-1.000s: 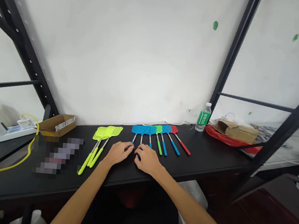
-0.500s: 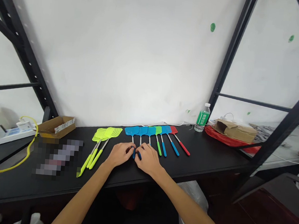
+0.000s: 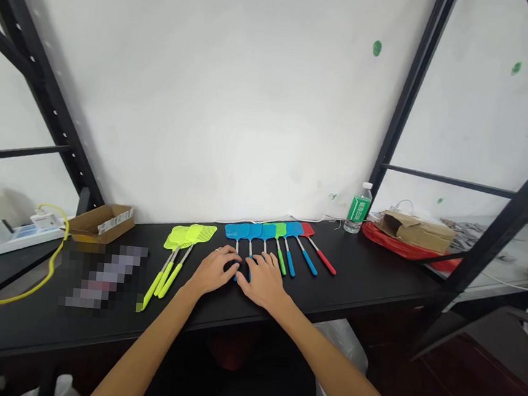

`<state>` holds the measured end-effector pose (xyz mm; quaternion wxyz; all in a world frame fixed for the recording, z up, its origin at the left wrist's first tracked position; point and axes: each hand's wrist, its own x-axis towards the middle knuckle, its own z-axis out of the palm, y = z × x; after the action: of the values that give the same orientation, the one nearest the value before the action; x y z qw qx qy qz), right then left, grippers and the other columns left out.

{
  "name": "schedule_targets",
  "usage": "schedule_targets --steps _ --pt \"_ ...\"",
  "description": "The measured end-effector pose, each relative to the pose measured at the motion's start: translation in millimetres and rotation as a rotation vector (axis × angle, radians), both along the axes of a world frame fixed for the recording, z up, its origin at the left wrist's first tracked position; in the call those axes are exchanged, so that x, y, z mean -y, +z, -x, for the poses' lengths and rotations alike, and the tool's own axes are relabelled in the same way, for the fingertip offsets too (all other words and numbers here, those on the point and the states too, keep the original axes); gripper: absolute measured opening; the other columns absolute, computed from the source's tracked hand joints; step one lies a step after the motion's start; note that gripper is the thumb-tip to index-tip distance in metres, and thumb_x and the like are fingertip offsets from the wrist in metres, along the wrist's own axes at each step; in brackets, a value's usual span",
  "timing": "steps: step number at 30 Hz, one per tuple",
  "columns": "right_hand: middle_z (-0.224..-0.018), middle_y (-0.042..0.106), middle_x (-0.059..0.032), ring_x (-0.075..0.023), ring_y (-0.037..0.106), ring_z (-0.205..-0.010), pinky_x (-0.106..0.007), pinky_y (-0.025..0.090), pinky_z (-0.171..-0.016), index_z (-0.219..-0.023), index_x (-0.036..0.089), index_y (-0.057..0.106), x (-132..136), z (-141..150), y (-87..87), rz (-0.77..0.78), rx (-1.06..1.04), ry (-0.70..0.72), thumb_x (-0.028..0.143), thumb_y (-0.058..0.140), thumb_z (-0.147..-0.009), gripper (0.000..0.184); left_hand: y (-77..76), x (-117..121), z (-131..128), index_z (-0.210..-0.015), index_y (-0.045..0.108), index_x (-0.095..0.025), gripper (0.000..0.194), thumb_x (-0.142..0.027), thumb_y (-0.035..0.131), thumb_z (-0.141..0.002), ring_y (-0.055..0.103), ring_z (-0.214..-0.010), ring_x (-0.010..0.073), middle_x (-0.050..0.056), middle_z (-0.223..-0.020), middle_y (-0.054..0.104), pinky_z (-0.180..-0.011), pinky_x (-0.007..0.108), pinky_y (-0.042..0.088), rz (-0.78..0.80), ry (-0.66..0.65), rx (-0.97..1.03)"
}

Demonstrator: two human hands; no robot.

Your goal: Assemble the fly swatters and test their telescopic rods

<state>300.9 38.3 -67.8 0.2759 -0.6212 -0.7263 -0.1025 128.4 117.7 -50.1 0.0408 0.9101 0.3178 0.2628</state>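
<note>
A row of fly swatters lies fanned on the black table (image 3: 359, 274), heads toward the wall. The leftmost blue fly swatter (image 3: 237, 231) has its handle between my two hands. Beside that handle, my left hand (image 3: 214, 272) rests with fingers loosely curved and apart, its thumb against or very near the handle. My right hand (image 3: 263, 280) lies spread over the handles of the neighbouring blue fly swatters (image 3: 268, 230), partly hiding them. Further right are a green fly swatter (image 3: 281, 261), more blue ones and a red fly swatter (image 3: 327, 263).
Several yellow-green fly swatters (image 3: 171, 276) lie left of my hands. An open cardboard box (image 3: 108, 226), a power strip (image 3: 20, 238) and a yellow cable (image 3: 49, 271) are at the left. At the right stand a water bottle (image 3: 358, 209) and a torn cardboard box (image 3: 416, 230).
The leftmost blue fly swatter has shifted slightly right, closer to its neighbour. The fingers of both my hands have loosened and stretched forward.
</note>
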Motion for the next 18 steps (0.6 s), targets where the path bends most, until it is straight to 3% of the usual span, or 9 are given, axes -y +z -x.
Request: schedule_targets --steps 8,13,15,18 --pt "-0.106 0.061 -0.0153 -0.0303 0.049 -0.112 -0.043 0.039 -0.097 -0.113 0.017 0.066 1.2 1.1 3.3 -0.027 -0.043 -0.024 0.048 0.05 -0.092 0.041 2.3 3.5 -0.3 -0.112 0.07 -0.026 0.034 -0.034 0.042 -0.095 0.058 -0.111 0.022 0.006 -0.123 0.063 -0.105 0.039 0.04 0.05 0.004 -0.017" --pt "-0.124 0.056 -0.0139 -0.0311 0.04 -0.128 -0.044 0.035 -0.104 -0.119 0.02 0.064 2.5 0.2 3.2 -0.055 -0.044 0.048 0.046 0.049 -0.093 0.039 7.6 4.4 -1.0 -0.11 0.071 -0.025 0.034 -0.032 0.041 -0.094 0.059 -0.107 0.0216 0.005 -0.119 0.065 -0.1 0.037 0.041 0.019 0.046 -0.012" --pt "-0.128 0.055 -0.0134 -0.0314 0.038 -0.131 -0.044 0.034 -0.105 -0.118 0.021 0.065 2.7 0.0 2.8 -0.049 -0.039 0.071 0.046 0.048 -0.094 0.039 8.4 1.7 1.2 -0.108 0.07 -0.025 0.033 -0.03 0.042 -0.093 0.059 -0.106 0.0229 0.006 -0.118 0.065 -0.098 0.038 0.041 -0.04 0.201 -0.007" --pt "-0.128 0.055 -0.0134 -0.0312 0.039 -0.131 -0.045 0.035 -0.104 -0.115 0.02 0.066 3.1 -0.3 3.0 -0.044 -0.043 0.077 0.046 0.047 -0.095 0.038 5.5 -5.5 9.4 -0.111 0.068 -0.022 0.033 -0.026 0.046 -0.087 0.057 -0.107 0.029 0.011 -0.119 0.063 -0.095 0.044 0.04 -0.115 0.608 -0.001"
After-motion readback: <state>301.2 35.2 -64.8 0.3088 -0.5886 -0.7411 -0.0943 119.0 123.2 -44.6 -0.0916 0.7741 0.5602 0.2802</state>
